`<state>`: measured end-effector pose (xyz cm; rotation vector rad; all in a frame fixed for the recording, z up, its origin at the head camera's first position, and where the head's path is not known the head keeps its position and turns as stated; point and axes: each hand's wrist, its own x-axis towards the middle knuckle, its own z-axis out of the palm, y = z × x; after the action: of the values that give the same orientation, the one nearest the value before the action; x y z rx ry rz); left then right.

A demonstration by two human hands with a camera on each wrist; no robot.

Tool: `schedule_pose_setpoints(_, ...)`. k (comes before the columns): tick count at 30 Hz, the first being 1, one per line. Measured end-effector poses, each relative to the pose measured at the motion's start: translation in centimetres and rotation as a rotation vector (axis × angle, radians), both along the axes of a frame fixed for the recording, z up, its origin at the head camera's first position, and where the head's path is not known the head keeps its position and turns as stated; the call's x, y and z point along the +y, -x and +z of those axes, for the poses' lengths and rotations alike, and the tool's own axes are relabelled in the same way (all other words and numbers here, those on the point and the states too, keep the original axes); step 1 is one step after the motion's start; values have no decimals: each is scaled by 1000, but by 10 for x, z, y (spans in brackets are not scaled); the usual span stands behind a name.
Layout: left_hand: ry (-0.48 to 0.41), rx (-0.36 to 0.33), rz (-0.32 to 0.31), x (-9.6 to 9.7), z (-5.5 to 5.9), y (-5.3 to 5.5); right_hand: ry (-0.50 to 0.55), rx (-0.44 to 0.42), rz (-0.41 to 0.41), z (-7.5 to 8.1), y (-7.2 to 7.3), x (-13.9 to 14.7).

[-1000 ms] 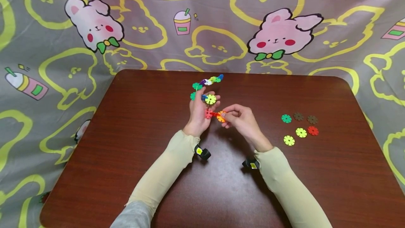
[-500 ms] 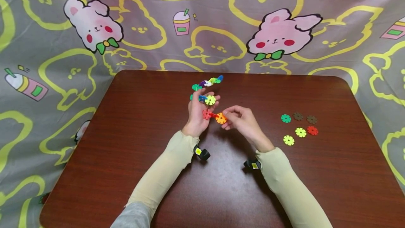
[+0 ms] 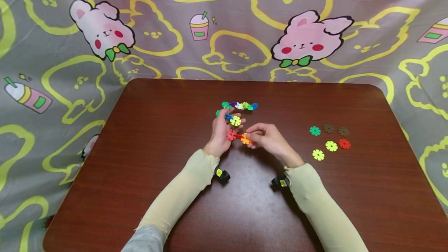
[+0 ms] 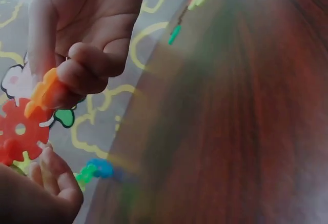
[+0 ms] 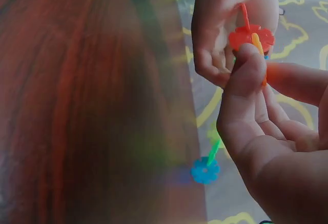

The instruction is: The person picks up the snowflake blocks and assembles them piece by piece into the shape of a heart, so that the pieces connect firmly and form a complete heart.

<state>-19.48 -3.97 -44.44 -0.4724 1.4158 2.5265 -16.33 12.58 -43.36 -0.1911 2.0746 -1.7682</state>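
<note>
Notched plastic snowflake discs are joined into a curved chain that bends around my left hand [image 3: 218,137]. That hand holds the chain with its palm turned up, a yellow disc [image 3: 235,121] by the fingers and a pinkish-red disc [image 3: 231,134] at the palm. My right hand [image 3: 271,139] pinches the orange disc [image 3: 245,139] at the near end between thumb and forefinger. Another red disc [image 4: 23,126] joins edge-on to the orange one in the left wrist view. Beyond the left fingertips runs the far stretch, ending in a blue disc [image 5: 205,170]. Part of the chain is hidden behind the left thumb.
Several loose discs lie flat at the right of the brown table [image 3: 168,119]: a green disc [image 3: 315,130], two brown, two yellow and a red disc [image 3: 344,144]. A patterned cloth [image 3: 238,18] hangs behind the table's far edge.
The chain's far end has swung toward me and to the right. Both hands have come slightly nearer, the left also a little right. The right fingers stay at the orange disc.
</note>
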Motion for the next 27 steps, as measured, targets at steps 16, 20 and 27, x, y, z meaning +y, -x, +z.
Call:
schedule_pose_setpoints(16,164,-132,-201,-21,-14,-4,35,-115,28,-24,5,5)
schedule_pose_setpoints(20,236,-155,-322,-34,-10,-9,30,-132,33,-27,7,6)
schedule_pose_setpoints(27,336,-116,-453,-54,-4,-12,27,-167,59,-27,9,3)
